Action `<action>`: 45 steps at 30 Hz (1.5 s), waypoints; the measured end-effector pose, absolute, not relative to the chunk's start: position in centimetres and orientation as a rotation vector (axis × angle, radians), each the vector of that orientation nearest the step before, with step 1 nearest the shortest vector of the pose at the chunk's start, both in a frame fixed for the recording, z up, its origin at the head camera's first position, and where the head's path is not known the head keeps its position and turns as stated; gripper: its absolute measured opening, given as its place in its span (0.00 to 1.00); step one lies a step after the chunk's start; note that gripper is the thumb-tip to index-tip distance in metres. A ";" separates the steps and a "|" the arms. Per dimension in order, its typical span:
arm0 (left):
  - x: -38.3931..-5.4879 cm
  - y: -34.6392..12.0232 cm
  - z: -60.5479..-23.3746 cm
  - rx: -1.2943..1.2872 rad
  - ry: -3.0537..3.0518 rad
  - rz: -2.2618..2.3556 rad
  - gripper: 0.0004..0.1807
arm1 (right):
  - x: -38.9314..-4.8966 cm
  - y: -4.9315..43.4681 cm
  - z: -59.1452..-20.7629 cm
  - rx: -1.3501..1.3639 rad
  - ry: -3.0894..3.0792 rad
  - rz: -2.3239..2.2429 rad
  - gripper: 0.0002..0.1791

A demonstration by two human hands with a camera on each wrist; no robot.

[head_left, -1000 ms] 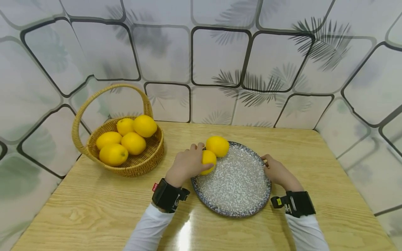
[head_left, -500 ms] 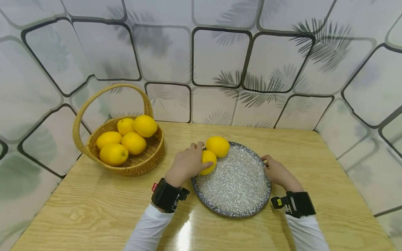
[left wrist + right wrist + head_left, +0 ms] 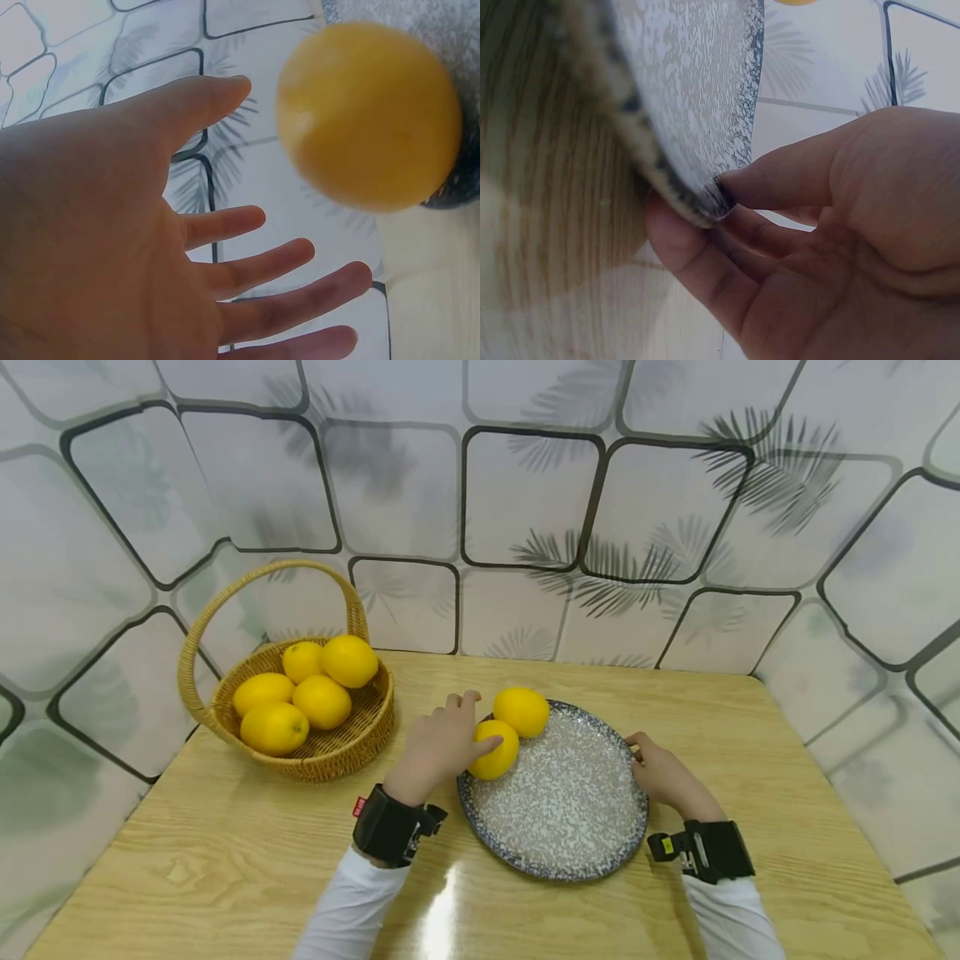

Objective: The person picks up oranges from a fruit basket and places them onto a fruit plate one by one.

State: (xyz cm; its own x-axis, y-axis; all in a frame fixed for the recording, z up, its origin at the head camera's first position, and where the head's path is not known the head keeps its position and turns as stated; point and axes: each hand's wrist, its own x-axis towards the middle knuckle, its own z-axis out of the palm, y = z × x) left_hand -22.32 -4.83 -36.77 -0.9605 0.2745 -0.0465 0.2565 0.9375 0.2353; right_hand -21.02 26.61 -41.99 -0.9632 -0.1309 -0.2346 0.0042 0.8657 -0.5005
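Observation:
Two lemons lie at the left rim of a speckled grey plate (image 3: 562, 793). My left hand (image 3: 438, 743) is beside the nearer lemon (image 3: 497, 752); in the left wrist view its fingers (image 3: 262, 311) are spread, with a gap between them and that lemon (image 3: 367, 116). The farther lemon (image 3: 521, 712) sits just behind the nearer one. At the plate's right edge my right hand (image 3: 663, 772) pinches the rim, thumb on top and fingers beneath, as the right wrist view shows.
A wicker basket (image 3: 348, 756) with a tall handle stands at the back left, holding several lemons (image 3: 274, 728). A patterned wall (image 3: 525, 502) closes off the back and sides of the wooden table (image 3: 225, 860).
My left hand has let go of the nearer lemon and drawn slightly left, its fingers opening. The lemon stays on the plate. My right hand keeps its hold on the rim.

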 end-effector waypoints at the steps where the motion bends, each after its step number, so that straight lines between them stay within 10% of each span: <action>1: -22.4 -4.9 -36.6 0.408 3.017 0.357 0.44 | -21.0 26.6 -41.9 -0.095 2.778 -0.745 0.24; 45: -22.0 -16.3 -31.9 -0.032 3.175 0.492 0.33 | -21.5 26.7 -41.6 -0.082 2.744 -0.754 0.24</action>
State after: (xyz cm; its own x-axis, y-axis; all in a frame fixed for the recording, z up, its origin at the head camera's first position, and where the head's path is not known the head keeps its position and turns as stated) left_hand -21.95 -16.34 -31.86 -0.9973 -0.0303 0.0672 -0.0086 0.9530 0.3028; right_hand -21.46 26.70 -41.63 -0.9551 -0.1316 -0.2654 0.0225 0.8611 -0.5080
